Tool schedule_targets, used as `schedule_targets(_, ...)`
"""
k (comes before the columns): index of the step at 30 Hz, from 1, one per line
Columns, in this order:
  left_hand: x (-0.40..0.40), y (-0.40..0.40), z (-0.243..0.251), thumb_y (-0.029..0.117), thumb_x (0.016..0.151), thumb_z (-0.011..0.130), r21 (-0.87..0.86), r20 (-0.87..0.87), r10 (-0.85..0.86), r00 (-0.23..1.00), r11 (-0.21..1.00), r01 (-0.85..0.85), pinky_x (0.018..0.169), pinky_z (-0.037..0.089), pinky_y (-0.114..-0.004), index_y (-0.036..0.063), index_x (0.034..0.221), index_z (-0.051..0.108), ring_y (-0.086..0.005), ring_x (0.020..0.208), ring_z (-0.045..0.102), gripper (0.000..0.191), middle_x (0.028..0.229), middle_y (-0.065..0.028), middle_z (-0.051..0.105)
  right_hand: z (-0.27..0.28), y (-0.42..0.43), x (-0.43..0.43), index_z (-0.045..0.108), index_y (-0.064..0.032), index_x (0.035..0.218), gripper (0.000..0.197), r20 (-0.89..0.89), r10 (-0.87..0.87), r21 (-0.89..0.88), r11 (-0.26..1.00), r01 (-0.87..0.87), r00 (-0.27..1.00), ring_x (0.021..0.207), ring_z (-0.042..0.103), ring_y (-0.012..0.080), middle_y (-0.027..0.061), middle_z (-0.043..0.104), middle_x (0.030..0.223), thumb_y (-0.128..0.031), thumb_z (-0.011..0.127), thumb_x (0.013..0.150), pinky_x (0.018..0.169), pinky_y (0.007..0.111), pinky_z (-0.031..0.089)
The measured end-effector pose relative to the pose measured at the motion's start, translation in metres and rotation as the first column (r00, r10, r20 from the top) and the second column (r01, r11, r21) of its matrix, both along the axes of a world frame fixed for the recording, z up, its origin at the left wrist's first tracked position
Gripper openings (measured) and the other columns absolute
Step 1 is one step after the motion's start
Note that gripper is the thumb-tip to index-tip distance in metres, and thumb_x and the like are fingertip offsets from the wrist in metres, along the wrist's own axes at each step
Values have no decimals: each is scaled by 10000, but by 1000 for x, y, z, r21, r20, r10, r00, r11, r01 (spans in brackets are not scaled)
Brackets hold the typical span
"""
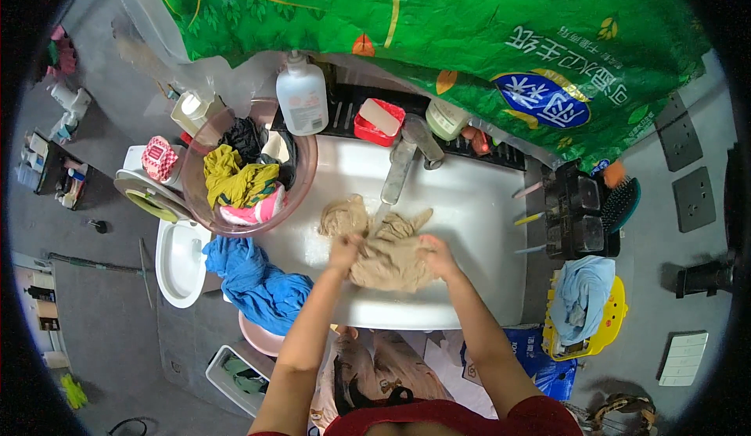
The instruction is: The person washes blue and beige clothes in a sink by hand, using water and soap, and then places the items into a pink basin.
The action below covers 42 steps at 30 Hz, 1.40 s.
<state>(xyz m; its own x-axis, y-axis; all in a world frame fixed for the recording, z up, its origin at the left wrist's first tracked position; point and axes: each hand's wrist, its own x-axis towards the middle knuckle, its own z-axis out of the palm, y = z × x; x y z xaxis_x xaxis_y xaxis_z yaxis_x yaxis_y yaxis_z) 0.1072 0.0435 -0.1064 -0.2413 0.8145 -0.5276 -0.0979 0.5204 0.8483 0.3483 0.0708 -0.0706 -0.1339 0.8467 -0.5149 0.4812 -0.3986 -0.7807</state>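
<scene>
A wet beige cloth garment (387,263) is stretched between my two hands inside the white washbasin (481,219). My left hand (346,252) grips its left side, beside a bunched, soaked part of beige cloth (345,216); whether that is the same piece I cannot tell. My right hand (437,255) pinches the right edge. Above them the metal faucet (402,166) points down at the cloth, with a thin stream of water at its spout. Another twisted end of the cloth lies just under the faucet.
At left, a translucent pink basin (308,184) of clothes overlaps the sink rim, above a blue cloth (258,283). Behind the faucet are a pump bottle (302,99) and a red soap dish (366,134). A toothbrush holder (572,213) and yellow basket (613,318) hang at right.
</scene>
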Motion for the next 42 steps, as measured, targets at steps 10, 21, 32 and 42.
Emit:
schedule_targets(10, 6, -47, 95, 139, 804, 563, 593, -152, 415, 897, 764, -253, 618, 392, -230, 4, 899, 517, -101, 679, 481, 172, 768, -36, 548, 79, -8, 32, 551, -31, 990, 273, -390, -206, 324, 882, 343, 898, 831, 506, 105, 44, 559, 906, -59, 588, 721, 708, 238, 428)
schedule_targets(21, 15, -36, 0, 160, 763, 536, -1, -618, -192, 762, 970, 244, 643, 449, -402, 49, 902, 552, -325, 733, 574, 179, 766, -148, 603, -14, -17, -5, 586, -119, 1010, 309, 584, 139, 206, 928, -311, 799, 972, 506, 277, 118, 508, 1096, -276, 578, 744, 879, 389, 377)
schedule_targets(32, 45, -12, -61, 119, 730, 547, 137, -432, -153, 889, 963, 232, 675, 445, -374, 58, 848, 584, -307, 724, 575, 138, 753, -152, 598, -29, 15, -41, 565, -7, 917, 180, -405, -242, 17, 962, 273, 881, 797, 542, 135, 38, 592, 835, -68, 586, 748, 687, 243, 426)
schedule_targets(42, 94, 6, -43, 239, 785, 522, 59, -259, -517, 816, 834, 548, 803, 422, -404, 142, 1163, 464, -267, 1009, 487, 395, 1249, -83, 410, 89, 2, -26, 517, -25, 1013, 240, -906, -356, -305, 924, 232, 228, 1014, 487, 243, 101, 547, 1044, -124, 452, 803, 894, 381, 352)
